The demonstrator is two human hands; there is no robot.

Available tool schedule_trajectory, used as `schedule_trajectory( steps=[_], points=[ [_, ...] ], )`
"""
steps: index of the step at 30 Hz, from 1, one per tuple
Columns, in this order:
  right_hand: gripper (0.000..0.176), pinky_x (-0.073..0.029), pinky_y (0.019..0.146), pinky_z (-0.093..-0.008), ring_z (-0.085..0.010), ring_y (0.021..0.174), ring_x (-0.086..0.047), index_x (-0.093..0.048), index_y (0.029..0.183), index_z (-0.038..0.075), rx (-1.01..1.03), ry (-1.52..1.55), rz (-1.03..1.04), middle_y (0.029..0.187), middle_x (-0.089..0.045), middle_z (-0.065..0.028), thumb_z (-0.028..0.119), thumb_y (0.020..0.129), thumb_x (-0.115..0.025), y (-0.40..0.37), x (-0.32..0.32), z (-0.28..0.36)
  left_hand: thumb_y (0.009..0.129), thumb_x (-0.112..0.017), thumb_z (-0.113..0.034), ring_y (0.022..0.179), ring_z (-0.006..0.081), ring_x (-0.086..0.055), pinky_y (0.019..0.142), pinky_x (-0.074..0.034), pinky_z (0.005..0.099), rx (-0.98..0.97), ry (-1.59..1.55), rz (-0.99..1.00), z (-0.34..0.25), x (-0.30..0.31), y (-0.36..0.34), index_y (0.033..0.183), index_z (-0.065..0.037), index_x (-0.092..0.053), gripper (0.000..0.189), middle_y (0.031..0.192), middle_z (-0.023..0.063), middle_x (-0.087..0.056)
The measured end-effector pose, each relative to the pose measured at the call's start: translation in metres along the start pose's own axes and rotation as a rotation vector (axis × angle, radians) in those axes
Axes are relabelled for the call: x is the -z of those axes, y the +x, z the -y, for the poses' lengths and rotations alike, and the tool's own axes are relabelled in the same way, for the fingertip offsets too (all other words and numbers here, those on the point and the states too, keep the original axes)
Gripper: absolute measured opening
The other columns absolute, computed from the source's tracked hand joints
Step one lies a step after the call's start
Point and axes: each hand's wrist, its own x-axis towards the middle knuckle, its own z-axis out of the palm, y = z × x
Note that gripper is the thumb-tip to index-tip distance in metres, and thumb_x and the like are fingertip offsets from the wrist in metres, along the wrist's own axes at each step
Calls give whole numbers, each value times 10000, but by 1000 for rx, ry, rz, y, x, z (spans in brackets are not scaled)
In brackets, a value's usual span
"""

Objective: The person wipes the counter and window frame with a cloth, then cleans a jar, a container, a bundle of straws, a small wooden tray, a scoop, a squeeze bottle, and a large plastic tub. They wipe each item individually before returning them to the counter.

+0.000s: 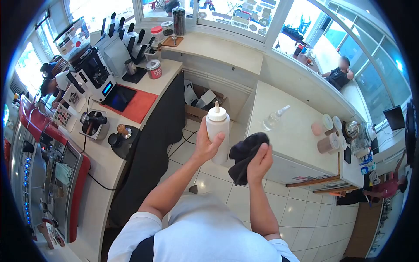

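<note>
My left hand (206,146) is wrapped round a white squeeze bottle (217,127), which stands upright in my grip with its pointed nozzle up. The nozzle tip looks brownish. In my right hand (260,163) is a dark cloth (245,158), bunched and hanging in folds. Cloth and bottle are apart, side by side in front of my chest, over the tiled floor. Beyond them, a clear spray bottle (273,120) lies on the white counter (288,142) to the right.
At left stand a coffee grinder (92,72), a red mat (142,105), a tamper (124,131) and a red espresso machine (56,183). Lidded tubs (328,143) line the right counter. An open cardboard box (203,98) sits below the shelf. People (340,73) are beyond the window and at far right.
</note>
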Motion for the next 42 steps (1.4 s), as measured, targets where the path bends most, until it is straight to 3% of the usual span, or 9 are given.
schedule_trajectory(
  steps=[2,8,11,16,24,29,35,38,42],
  points=[
    [262,-463,614,-352,-254,646,-577,-588,936,-15,-34,131,13,729,-595,-103,225,1014,-517,11,-1,14,885,-672,-494,1034,215,-580,902,-465,351,-56,-6,37,-3,7,2,1323,-9,-434,696,1134,114,-583],
    [245,-477,736,-420,-351,816,-581,-626,1015,-17,576,73,265,953,-589,-179,213,970,-553,28,-46,39,849,-708,-512,1030,252,-614,900,-478,379,-64,-100,114,-1,14,11,1333,-2,-430,757,1138,141,-613],
    [281,-470,732,-412,-350,814,-573,-609,999,-18,390,187,150,922,-579,-181,253,986,-541,27,-76,18,873,-670,-543,1094,180,-535,951,-436,344,1,-142,233,22,24,11,1374,14,-384,802,1184,98,-553],
    [372,-468,832,-322,-160,933,-598,-627,1086,41,-480,573,217,1011,-649,-61,355,1068,-429,-5,-105,-24,855,-709,-432,1036,251,-612,907,-477,373,49,-156,181,34,28,23,1329,3,-444,697,1130,150,-621],
    [522,-500,921,-368,-219,1071,-618,-553,1306,59,-1370,822,304,1216,-635,-77,474,989,-550,4,-123,-73,825,-756,-439,1067,274,-598,937,-467,386,-130,47,57,73,6,47,1352,44,-398,799,1177,162,-584],
    [468,-496,866,-338,-208,928,-628,-612,1209,27,-1113,756,230,1064,-666,-69,439,1027,-486,12,-155,-124,775,-818,-371,1111,365,-578,956,-460,436,-111,158,24,129,-14,68,1377,37,-382,848,1236,211,-544],
    [433,-457,752,-306,-157,815,-559,-664,1022,-12,-611,188,556,884,-645,-52,370,1049,-462,69,-148,-160,825,-786,-303,1119,338,-583,964,-457,420,-115,250,-77,134,-24,135,1371,35,-376,762,1233,209,-551],
    [413,-463,735,-311,-149,804,-562,-653,1004,-11,-875,455,430,858,-632,-53,381,1019,-523,85,-157,-194,840,-768,-240,1099,304,-603,960,-462,403,34,247,-195,132,-21,173,1385,11,-375,717,1211,190,-584],
    [368,-461,715,-299,-137,776,-553,-639,998,1,-748,336,499,844,-616,-40,366,948,-643,121,-156,-194,831,-787,-198,1094,259,-612,950,-474,378,99,305,-334,146,-13,217,1376,-7,-363,717,1196,172,-603]
  ],
)
